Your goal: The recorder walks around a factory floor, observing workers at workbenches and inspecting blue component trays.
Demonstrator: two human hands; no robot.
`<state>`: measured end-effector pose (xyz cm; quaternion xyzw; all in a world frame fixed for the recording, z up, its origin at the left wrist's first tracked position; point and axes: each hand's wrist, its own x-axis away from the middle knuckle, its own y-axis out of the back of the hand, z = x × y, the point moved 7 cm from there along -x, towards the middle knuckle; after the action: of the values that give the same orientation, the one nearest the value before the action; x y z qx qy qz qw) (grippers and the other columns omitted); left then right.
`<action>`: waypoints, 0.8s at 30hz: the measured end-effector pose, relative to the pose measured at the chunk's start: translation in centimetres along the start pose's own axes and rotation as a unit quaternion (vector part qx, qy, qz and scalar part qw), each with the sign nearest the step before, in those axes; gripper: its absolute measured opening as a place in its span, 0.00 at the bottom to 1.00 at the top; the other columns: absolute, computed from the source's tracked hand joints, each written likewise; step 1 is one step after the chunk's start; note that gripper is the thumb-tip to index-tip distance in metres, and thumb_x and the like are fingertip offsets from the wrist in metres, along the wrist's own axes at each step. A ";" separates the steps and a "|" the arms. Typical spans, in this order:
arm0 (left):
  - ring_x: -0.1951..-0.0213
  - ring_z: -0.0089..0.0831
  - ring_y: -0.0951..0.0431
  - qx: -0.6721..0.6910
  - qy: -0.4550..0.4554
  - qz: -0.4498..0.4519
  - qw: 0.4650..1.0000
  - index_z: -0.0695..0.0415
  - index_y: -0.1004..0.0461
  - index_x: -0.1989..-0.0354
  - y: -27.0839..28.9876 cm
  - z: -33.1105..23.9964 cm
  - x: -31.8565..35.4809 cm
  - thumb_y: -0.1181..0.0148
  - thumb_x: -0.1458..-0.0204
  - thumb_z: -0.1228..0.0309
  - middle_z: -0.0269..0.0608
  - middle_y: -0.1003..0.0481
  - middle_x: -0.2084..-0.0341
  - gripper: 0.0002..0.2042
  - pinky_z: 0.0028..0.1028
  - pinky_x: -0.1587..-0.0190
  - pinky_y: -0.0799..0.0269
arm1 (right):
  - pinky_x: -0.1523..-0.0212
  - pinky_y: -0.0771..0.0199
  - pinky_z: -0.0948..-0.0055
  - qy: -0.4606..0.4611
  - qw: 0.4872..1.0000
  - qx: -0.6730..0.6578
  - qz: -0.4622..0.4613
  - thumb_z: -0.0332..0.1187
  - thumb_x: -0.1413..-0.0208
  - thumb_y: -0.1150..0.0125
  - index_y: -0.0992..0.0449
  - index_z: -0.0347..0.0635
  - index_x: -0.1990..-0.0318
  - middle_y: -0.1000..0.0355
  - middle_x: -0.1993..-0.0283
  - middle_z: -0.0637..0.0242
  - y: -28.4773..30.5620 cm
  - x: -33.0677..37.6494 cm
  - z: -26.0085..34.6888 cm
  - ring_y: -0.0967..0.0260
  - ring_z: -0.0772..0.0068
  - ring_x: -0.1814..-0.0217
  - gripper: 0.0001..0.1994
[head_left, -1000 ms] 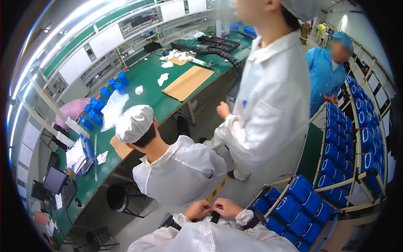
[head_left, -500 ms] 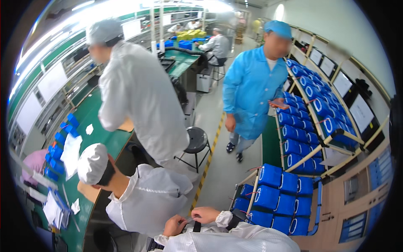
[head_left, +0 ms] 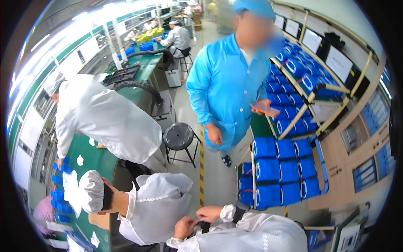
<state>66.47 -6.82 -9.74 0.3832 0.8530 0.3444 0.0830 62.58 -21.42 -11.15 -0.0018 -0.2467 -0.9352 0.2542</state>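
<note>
We find our left hand (head_left: 185, 227) and right hand (head_left: 209, 213) close together at our chest, fingers curled, pinching a small dark strap (head_left: 204, 227) between them; its exact form we cannot tell. A seated person in white (head_left: 153, 206) sits just ahead. Blue bins (head_left: 268, 172) stand right; a stool (head_left: 178, 136) beyond.

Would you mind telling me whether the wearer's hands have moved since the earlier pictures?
No: the left hand and right hand stay together against the white sleeve.

Black wrist strap (head_left: 205, 227) at white cuff, pinched between both hands, partly hidden.
</note>
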 end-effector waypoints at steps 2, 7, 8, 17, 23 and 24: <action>0.69 0.43 0.22 0.024 -0.013 0.028 0.999 0.55 0.20 0.70 -0.2 -0.5 0.0 0.32 0.51 0.64 0.41 0.24 0.74 0.08 0.36 0.67 0.28 | 0.64 0.32 0.58 -0.022 0.999 -0.012 -0.023 0.34 0.47 0.39 0.30 0.43 0.65 0.30 0.69 0.60 -0.4 0.2 0.4 0.30 0.53 0.64 0.08; 0.69 0.43 0.22 0.029 -0.085 0.145 0.985 0.57 0.21 0.69 -1.1 1.0 0.8 0.32 0.51 0.66 0.42 0.24 0.73 0.08 0.35 0.66 0.27 | 0.66 0.32 0.57 -0.087 0.992 0.008 -0.094 0.34 0.49 0.38 0.29 0.43 0.70 0.28 0.69 0.61 -4.2 0.6 1.8 0.29 0.54 0.65 0.07; 0.69 0.43 0.21 0.048 -0.087 0.151 0.983 0.57 0.20 0.68 -1.3 2.3 1.1 0.32 0.51 0.67 0.44 0.23 0.72 0.08 0.35 0.66 0.27 | 0.65 0.32 0.56 -0.156 0.984 0.006 -0.089 0.34 0.49 0.37 0.29 0.43 0.71 0.28 0.69 0.61 -5.4 0.3 2.0 0.29 0.54 0.63 0.08; 0.69 0.41 0.20 0.031 -0.205 0.371 0.905 0.60 0.20 0.69 -6.0 -0.3 5.1 0.31 0.52 0.66 0.46 0.21 0.73 0.10 0.34 0.65 0.26 | 0.63 0.32 0.53 -0.288 0.912 -0.014 -0.291 0.31 0.55 0.39 0.28 0.45 0.68 0.28 0.67 0.59 -15.3 8.1 2.1 0.29 0.50 0.62 0.07; 0.71 0.43 0.21 -0.010 -0.254 0.452 0.855 0.59 0.21 0.72 -9.4 -3.5 8.0 0.31 0.52 0.64 0.45 0.22 0.75 0.10 0.37 0.66 0.27 | 0.68 0.29 0.51 -0.419 0.845 -0.003 -0.333 0.31 0.63 0.38 0.22 0.43 0.72 0.25 0.70 0.56 -19.4 12.1 4.6 0.26 0.47 0.65 0.07; 0.71 0.43 0.21 -0.022 -0.276 0.467 0.840 0.59 0.21 0.72 -10.0 -4.1 8.9 0.31 0.53 0.65 0.45 0.22 0.75 0.10 0.37 0.66 0.28 | 0.68 0.29 0.51 -0.410 0.839 -0.005 -0.358 0.31 0.64 0.39 0.22 0.44 0.72 0.25 0.70 0.56 -20.3 12.7 5.6 0.26 0.47 0.65 0.07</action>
<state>52.67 -7.30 -12.04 0.8132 0.5071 0.2409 0.1530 41.20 -9.63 -13.93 -0.2984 -0.3068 -0.8760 -0.2224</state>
